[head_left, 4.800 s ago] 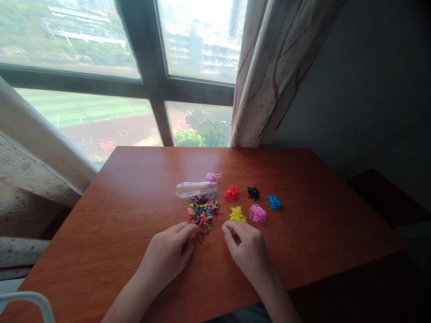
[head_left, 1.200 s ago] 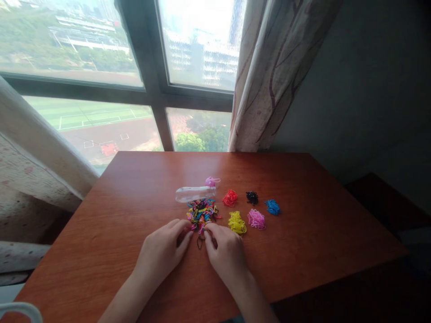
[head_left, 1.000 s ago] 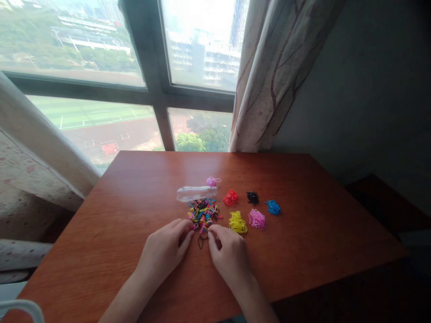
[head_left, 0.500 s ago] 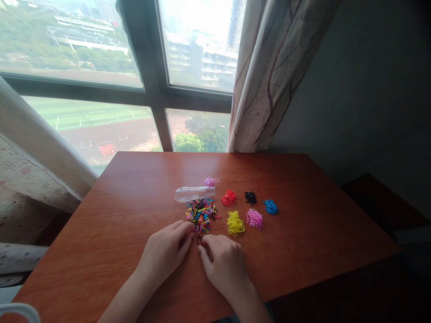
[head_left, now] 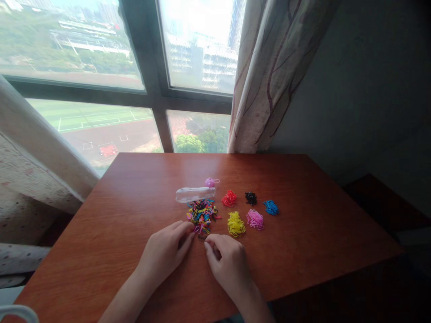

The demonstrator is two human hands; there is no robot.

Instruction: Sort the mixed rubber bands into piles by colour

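A mixed pile of coloured rubber bands (head_left: 203, 214) lies on the wooden table in front of me. My left hand (head_left: 168, 246) rests at its near left edge, fingers curled together beside a pink band (head_left: 197, 229); whatever they may hold is hidden. Just right of it, my right hand (head_left: 228, 256) pinches the end of a dark rubber band (head_left: 202, 237) between thumb and forefinger, at the pile's near side. Sorted heaps lie to the right: yellow bands (head_left: 236, 224), pink bands (head_left: 255, 219), red bands (head_left: 229, 198), black bands (head_left: 250, 198) and blue bands (head_left: 271, 207).
Behind the mixed pile lies a clear plastic tube (head_left: 195, 194), with a pink cap or lid-like piece (head_left: 210, 182) just beyond it. The brown table (head_left: 134, 179) reaches to the window. A white curved object (head_left: 20, 312) shows at the lower left corner.
My right hand has shifted slightly to the right, away from my left hand, drawing the dark band's end along. My left hand has hardly moved.
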